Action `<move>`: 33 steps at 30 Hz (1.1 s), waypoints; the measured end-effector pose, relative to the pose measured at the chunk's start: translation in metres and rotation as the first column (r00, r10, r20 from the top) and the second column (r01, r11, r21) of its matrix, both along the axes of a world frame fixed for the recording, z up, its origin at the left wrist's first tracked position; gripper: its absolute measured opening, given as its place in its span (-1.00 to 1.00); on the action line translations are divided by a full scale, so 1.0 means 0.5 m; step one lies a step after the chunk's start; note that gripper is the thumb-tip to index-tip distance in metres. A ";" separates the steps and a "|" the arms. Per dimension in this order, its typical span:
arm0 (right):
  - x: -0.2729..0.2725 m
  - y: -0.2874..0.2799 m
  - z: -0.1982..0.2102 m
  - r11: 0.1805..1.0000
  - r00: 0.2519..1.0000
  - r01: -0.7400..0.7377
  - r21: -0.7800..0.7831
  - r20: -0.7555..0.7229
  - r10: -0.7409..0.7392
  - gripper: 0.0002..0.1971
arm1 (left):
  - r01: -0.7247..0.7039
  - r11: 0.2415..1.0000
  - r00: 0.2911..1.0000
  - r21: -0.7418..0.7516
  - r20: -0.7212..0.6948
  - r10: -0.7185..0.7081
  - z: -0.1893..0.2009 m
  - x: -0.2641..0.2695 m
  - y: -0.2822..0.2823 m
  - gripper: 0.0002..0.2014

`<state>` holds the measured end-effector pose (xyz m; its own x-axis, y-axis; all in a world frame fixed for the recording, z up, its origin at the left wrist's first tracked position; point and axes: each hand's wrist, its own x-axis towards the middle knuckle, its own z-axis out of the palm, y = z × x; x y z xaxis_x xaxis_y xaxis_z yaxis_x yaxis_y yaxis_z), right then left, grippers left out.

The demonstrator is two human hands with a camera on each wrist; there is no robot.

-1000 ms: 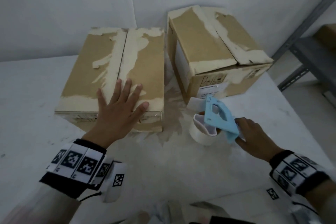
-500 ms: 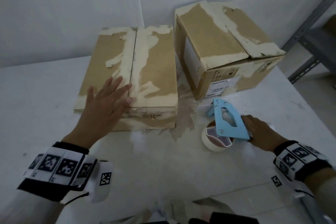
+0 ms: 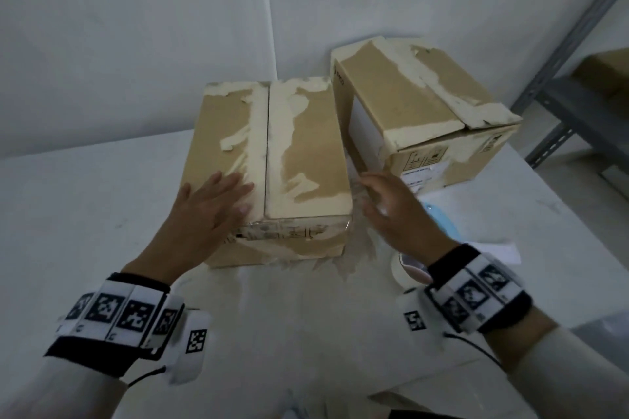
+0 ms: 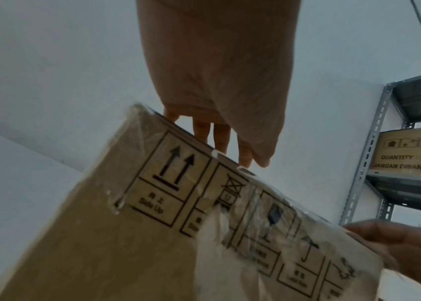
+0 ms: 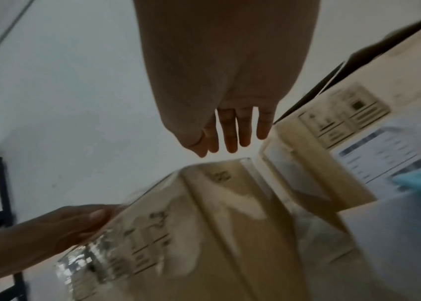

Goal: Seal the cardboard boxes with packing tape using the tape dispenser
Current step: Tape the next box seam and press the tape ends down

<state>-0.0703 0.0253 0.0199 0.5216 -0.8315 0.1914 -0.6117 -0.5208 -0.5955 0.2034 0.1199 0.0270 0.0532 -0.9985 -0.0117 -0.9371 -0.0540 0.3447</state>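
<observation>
My left hand lay flat, fingers straight, on the near cardboard box. My right hand, fingers loosely spread and empty, hovered beside it; the tape dispenser lay on the table under that hand.

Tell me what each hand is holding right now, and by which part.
Nothing is gripped. The left hand lies flat with straight fingers on the near box, by its front top edge. The right hand is open beside that box; the tape dispenser lies on the table.
</observation>
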 end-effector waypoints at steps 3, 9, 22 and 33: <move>0.059 0.020 -0.006 0.998 0.995 -0.002 -0.066 0.100 0.009 -0.52 | 0.034 0.999 0.999 0.035 0.017 -0.034 0.001 0.004 0.000 -0.11; 0.150 0.043 -0.019 0.976 0.986 -0.111 -0.188 0.105 0.133 -0.48 | 0.102 0.990 0.979 0.095 0.167 -0.117 0.003 0.006 0.007 0.08; 0.181 0.051 -0.050 0.895 0.985 -0.170 -0.413 -0.101 0.141 -0.50 | 0.247 0.964 0.911 -0.102 0.363 -0.195 -0.040 0.033 0.014 -0.52; 0.083 0.032 -0.061 0.946 0.993 -0.116 -0.304 -0.056 0.104 -0.45 | 0.264 0.882 0.964 -0.391 0.091 -0.249 -0.080 0.112 0.044 -0.55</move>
<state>-0.0286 0.0410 -0.0104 0.6186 -0.6728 0.4057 -0.5595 -0.7398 -0.3737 0.2593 0.1417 -0.0127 -0.2129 -0.8983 0.3843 -0.9121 0.3238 0.2516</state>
